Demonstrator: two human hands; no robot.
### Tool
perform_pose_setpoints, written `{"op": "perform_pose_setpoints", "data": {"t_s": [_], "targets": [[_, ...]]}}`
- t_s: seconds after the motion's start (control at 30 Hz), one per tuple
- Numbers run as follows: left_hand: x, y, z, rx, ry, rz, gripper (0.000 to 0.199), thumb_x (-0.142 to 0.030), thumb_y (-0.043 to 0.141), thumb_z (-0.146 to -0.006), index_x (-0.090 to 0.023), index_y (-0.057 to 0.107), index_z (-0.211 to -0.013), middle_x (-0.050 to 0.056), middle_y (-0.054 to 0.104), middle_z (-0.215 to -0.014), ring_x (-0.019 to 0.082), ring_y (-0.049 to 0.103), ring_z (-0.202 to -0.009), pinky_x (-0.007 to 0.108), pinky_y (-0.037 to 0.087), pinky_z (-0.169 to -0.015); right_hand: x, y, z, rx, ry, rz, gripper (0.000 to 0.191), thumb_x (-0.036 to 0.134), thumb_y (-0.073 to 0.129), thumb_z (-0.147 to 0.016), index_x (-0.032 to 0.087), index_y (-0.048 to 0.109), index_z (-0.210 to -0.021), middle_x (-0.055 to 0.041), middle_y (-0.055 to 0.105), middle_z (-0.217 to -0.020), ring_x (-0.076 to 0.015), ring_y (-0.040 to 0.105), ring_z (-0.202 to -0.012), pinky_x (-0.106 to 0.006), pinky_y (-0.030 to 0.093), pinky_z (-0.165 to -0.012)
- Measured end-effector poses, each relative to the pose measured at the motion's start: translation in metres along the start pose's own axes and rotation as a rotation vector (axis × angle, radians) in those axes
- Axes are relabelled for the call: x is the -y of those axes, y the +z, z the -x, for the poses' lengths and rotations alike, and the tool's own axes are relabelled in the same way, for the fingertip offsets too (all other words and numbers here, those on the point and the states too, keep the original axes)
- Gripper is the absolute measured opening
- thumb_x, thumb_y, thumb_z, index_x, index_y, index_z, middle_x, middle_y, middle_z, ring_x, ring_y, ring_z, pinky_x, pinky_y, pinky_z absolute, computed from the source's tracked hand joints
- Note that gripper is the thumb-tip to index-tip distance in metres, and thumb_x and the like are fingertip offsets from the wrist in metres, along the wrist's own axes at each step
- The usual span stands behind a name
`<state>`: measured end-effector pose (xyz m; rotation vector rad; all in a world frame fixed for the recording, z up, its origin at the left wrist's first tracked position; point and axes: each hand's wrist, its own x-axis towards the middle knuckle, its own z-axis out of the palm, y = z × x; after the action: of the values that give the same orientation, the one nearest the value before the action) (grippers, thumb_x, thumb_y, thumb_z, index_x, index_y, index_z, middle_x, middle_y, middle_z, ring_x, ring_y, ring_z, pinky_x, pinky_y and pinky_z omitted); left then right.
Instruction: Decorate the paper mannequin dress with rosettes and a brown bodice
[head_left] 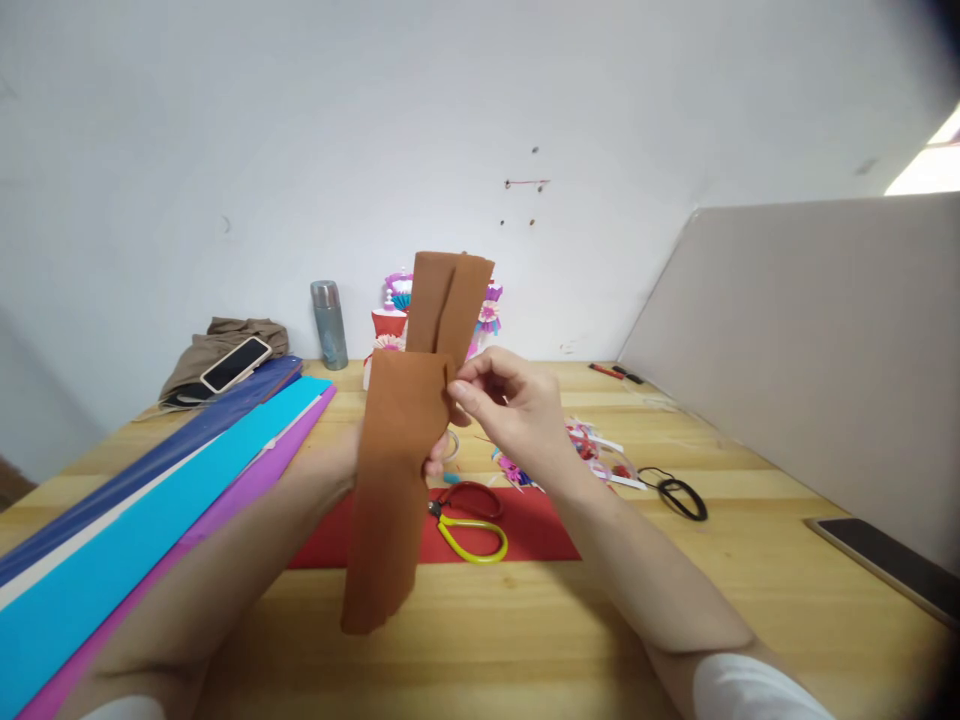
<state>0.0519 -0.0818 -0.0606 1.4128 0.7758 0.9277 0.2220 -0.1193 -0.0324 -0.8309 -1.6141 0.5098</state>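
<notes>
A long folded brown paper strip is held up over the table, one flap hanging toward me and another rising behind it. My left hand grips it from behind, with most of the palm hidden by the paper and a few fingertips showing at its right edge. At the upper right edge of the front flap, my right hand pinches the paper between thumb and forefinger. Below the paper, scissors with yellow and red handles lie on a sheet of red paper.
Blue, turquoise and purple paper lengths run along the left. A flask, a phone on brown cloth, and colourful paper decorations stand at the back. To the right are scraps, a black cord and another phone.
</notes>
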Motion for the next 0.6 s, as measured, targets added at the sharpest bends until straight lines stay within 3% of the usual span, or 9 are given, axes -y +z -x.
{"op": "perform_pose_setpoints", "data": {"t_s": [0.03, 0.1, 0.17, 0.23, 0.33, 0.47, 0.6], "targets": [[-0.006, 0.0, 0.004, 0.007, 0.007, -0.084, 0.023, -0.041, 0.071, -0.076, -0.018, 0.07, -0.073, 0.003, 0.061, -0.05, 0.023, 0.061, -0.053, 0.037, 0.051, -0.06, -0.001, -0.002, -0.002, -0.016, -0.011, 0.007, 0.022, 0.036, 0.068, -0.082, 0.02, 0.056, -0.072, 0.0031, 0.055, -0.057, -0.0101, 0.052, -0.05, -0.025, 0.038, -0.048], [-0.02, -0.003, 0.012, -0.056, 0.071, -0.165, 0.016, -0.031, 0.077, -0.071, -0.02, 0.072, -0.082, 0.002, 0.067, -0.062, 0.026, 0.066, -0.071, 0.036, 0.053, -0.073, -0.003, -0.008, -0.006, -0.022, 0.002, 0.0, 0.029, 0.043, 0.069, -0.082, 0.019, 0.058, -0.07, 0.0028, 0.054, -0.057, -0.0088, 0.047, -0.05, -0.024, 0.036, -0.048], [-0.033, -0.008, 0.018, -0.189, 0.256, -0.409, 0.013, -0.032, 0.073, -0.077, -0.02, 0.072, -0.084, 0.004, 0.072, -0.076, 0.03, 0.067, -0.09, 0.037, 0.052, -0.084, -0.005, -0.014, -0.01, 0.016, 0.054, -0.041, 0.039, 0.054, 0.066, -0.083, 0.018, 0.06, -0.069, 0.0019, 0.054, -0.057, -0.0091, 0.047, -0.049, -0.024, 0.037, -0.048], [-0.04, -0.014, 0.02, -0.263, 0.347, -0.594, 0.012, -0.03, 0.066, -0.081, -0.02, 0.071, -0.08, 0.004, 0.073, -0.081, 0.03, 0.067, -0.091, 0.035, 0.05, -0.084, -0.01, -0.017, -0.013, 0.101, 0.119, -0.124, 0.051, 0.066, 0.06, -0.084, 0.016, 0.065, -0.072, -0.0003, 0.057, -0.057, -0.0108, 0.052, -0.05, -0.025, 0.039, -0.049], [-0.043, -0.02, 0.017, -0.312, 0.36, -0.764, 0.016, -0.028, 0.058, -0.084, -0.019, 0.072, -0.082, 0.004, 0.073, -0.082, 0.029, 0.066, -0.084, 0.033, 0.048, -0.078, -0.017, -0.017, -0.017, 0.231, 0.194, -0.216, 0.057, 0.071, 0.061, -0.079, 0.015, 0.069, -0.074, -0.0024, 0.062, -0.061, -0.0132, 0.058, -0.056, -0.025, 0.043, -0.051], [-0.042, -0.025, 0.011, -0.234, 0.26, -0.881, 0.025, -0.03, 0.053, -0.085, -0.018, 0.073, -0.095, 0.007, 0.075, -0.098, 0.032, 0.067, -0.094, 0.038, 0.049, -0.084, -0.027, -0.012, -0.02, 0.366, 0.33, -0.253, 0.037, 0.049, 0.078, -0.069, 0.015, 0.07, -0.08, -0.0024, 0.07, -0.074, -0.0167, 0.065, -0.071, -0.028, 0.052, -0.065], [-0.04, -0.034, 0.005, -0.088, 0.181, -0.784, 0.025, -0.034, 0.058, -0.083, -0.018, 0.072, -0.095, 0.006, 0.076, -0.101, 0.03, 0.068, -0.1, 0.038, 0.051, -0.09, -0.038, -0.014, -0.025, 0.356, 0.377, -0.189, 0.027, 0.037, 0.077, -0.066, 0.015, 0.06, -0.063, 0.0015, 0.059, -0.058, -0.0108, 0.055, -0.056, -0.024, 0.042, -0.055]]}}
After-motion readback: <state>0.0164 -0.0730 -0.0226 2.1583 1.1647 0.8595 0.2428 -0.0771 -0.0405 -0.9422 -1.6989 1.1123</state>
